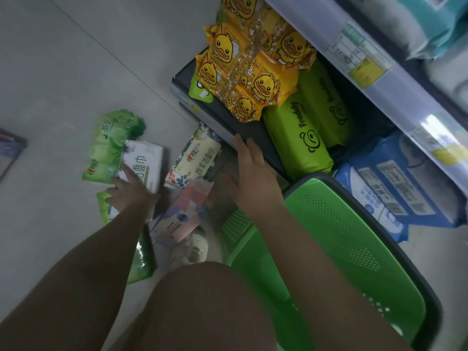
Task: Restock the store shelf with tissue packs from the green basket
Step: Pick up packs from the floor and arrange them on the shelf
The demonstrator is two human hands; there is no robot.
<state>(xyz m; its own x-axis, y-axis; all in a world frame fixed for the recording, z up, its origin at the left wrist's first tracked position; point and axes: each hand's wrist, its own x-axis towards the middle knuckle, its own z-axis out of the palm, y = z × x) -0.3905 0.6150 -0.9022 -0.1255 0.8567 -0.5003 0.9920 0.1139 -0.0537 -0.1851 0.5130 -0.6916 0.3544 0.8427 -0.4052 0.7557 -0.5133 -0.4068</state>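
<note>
Dark store shelf (pixel 255 138), lowest tier: held yellow duck-printed packs (pixel 249 64), lime-green soft packs (pixel 298 145) and blue packs (pixel 405 188).
Green perforated plastic basket (pixel 336 239): stood against the shelf front, beside the person's knee; contents hidden.
Floor (pixel 50 72) stock: green leaf-print tissue pack (pixel 109 148), cream floral tissue pack (pixel 195 158), pink-and-lilac pack (pixel 182 219), lying near one another.
Right hand (pixel 253 181): arm extended, fingers straight and spread, tips at the shelf's edge, holding nothing.
Left hand (pixel 131 191): reached down, fingers laid on the white rectangular tissue pack (pixel 145 163); whether it gripped could not be told.
</note>
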